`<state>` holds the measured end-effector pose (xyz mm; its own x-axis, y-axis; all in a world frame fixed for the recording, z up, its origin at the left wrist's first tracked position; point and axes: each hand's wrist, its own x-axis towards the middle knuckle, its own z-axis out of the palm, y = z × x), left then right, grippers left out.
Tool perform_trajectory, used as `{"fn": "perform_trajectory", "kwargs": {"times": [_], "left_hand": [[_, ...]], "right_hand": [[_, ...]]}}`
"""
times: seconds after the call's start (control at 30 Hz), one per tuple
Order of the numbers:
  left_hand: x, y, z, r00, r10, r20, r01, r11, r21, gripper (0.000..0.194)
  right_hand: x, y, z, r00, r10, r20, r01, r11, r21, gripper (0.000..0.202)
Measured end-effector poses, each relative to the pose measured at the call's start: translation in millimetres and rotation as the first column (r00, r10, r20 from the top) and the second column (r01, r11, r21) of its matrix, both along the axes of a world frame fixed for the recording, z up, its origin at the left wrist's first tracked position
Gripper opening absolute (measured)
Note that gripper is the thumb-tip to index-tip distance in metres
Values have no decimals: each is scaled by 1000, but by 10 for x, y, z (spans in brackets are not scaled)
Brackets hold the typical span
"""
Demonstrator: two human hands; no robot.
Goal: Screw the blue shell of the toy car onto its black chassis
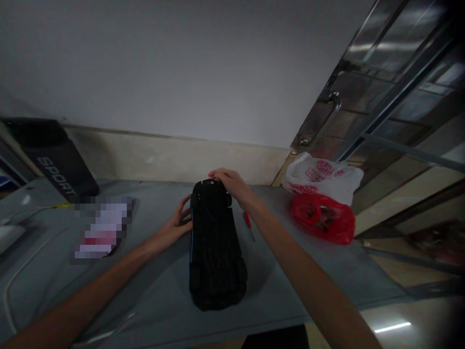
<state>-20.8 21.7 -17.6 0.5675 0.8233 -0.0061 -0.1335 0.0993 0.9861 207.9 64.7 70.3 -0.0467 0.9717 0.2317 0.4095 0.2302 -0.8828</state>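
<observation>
A toy car (216,237) lies upside down on the grey table, its black underside and wheels facing up. The fingers of my left hand (178,220) are against its left side, partly hidden behind the body. My right hand (230,183) is curled over the car's far end, near the far right wheel. Between the car and my right forearm rests a small screwdriver (248,223) with a red handle, its metal tip towards me.
To the left stand a black bottle marked SPORT (54,160) and a blurred-out phone-like object (103,228), with a white cable (22,274) nearby. A white plastic bag (319,177) and a red bag (323,220) sit at the right. Behind is a wall (174,72).
</observation>
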Motion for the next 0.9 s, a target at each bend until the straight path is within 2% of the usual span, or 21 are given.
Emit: {"fn": "perform_trajectory", "kwargs": {"times": [0.1,0.2,0.33,0.37,0.47,0.57,0.67,0.77,0.9], "left_hand": [[14,-15,22,1000,15,-5,-16,1000,-10,104],[12,-18,25,999,38,-5,-38,999,-3,106],[14,-15,9,999,49,5,-49,999,0,109],[16,-14,6,999,49,8,-49,999,-1,110],[23,-18,10,998,57,3,-57,998,-5,112],[32,-25,27,997,82,-6,-82,997,12,110],[48,-33,45,995,96,-14,-96,995,35,106],[62,-45,66,993,117,-28,-116,993,30,102],[73,-58,118,987,151,-53,-152,988,-10,98]], "right_hand": [[4,-32,-11,1000,-16,12,16,1000,2,29],[37,-199,-38,995,-86,41,85,996,31,28],[32,-731,-109,964,-240,114,226,967,120,32],[1,-895,-126,936,-296,191,264,948,175,32],[-176,-1344,-146,851,-343,398,288,938,192,36],[-415,-1618,-115,783,-364,505,309,931,191,45],[-632,-1710,-78,736,-402,546,354,914,197,59],[-789,-1695,-75,693,-414,590,381,905,188,74],[-849,-1621,-75,667,-389,636,379,911,160,77]]}}
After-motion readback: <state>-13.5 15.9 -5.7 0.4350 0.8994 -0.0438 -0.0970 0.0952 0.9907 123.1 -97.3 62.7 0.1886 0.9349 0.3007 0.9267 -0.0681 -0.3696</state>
